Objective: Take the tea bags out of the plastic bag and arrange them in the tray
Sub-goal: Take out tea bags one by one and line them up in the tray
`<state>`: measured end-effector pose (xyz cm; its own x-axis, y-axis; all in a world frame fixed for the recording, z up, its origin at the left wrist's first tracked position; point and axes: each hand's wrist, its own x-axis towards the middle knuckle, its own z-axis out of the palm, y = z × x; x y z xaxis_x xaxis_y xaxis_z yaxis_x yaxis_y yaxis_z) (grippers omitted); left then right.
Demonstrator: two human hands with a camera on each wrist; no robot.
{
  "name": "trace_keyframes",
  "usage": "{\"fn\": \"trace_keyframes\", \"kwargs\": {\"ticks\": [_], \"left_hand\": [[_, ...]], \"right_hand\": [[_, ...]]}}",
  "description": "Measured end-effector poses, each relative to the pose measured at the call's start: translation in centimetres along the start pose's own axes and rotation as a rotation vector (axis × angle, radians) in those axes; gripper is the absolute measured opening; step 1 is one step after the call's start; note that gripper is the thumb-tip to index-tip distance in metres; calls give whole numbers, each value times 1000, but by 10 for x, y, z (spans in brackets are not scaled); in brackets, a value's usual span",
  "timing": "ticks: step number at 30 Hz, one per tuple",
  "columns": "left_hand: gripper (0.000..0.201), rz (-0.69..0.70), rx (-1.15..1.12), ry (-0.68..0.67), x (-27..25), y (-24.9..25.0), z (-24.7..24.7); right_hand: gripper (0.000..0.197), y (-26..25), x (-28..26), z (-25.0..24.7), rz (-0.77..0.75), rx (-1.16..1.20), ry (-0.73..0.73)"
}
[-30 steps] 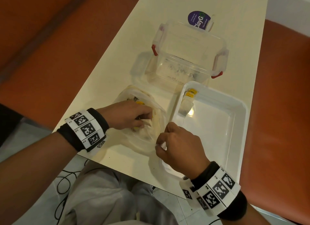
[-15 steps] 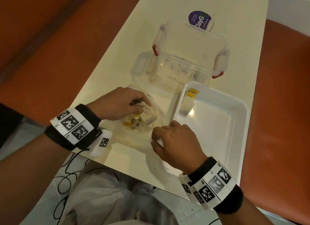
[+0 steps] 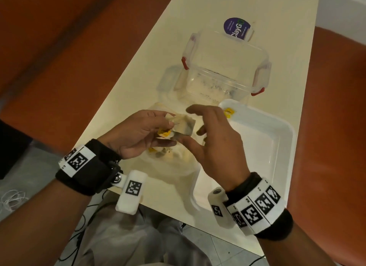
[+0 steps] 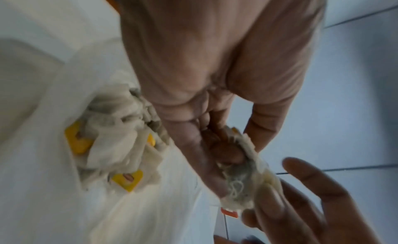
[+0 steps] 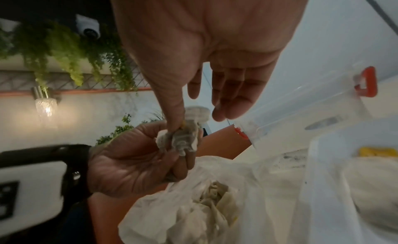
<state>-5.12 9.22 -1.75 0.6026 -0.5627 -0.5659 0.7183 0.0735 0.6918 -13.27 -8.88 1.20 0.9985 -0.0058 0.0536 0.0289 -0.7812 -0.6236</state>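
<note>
Holding a tea bag [image 3: 181, 125] above the plastic bag [image 3: 174, 166], your left hand [image 3: 138, 133] pinches it while your right hand [image 3: 213, 139] spreads loose fingers, thumb touching it. Only your left wrist view shows more tea bags [image 4: 116, 142] bunched inside the plastic bag. One yellow-tagged bag [image 3: 228, 112] lies in the white tray's [image 3: 277, 166] far-left corner, right of the plastic bag.

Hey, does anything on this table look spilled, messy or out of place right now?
Yes: dark specks, likely loose tea, dot the floor of the clear plastic lock-lid container. The tea bags held in the left hand look crumpled, not flat.
</note>
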Motion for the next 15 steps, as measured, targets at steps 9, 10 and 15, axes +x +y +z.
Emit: {"fn": "trace_keyframes", "kwargs": {"ticks": [9,10,15], "left_hand": [[51,-40,-354,-19,9,-18,26],[47,-45,-381,-1,11,-21,27],[29,-29,-472,60,16,-25,33]], "right_hand": [[12,-1,7,5,361,494,31],[13,-2,8,4,420,605,8],[11,-4,10,-4,569,1022,-89]]}}
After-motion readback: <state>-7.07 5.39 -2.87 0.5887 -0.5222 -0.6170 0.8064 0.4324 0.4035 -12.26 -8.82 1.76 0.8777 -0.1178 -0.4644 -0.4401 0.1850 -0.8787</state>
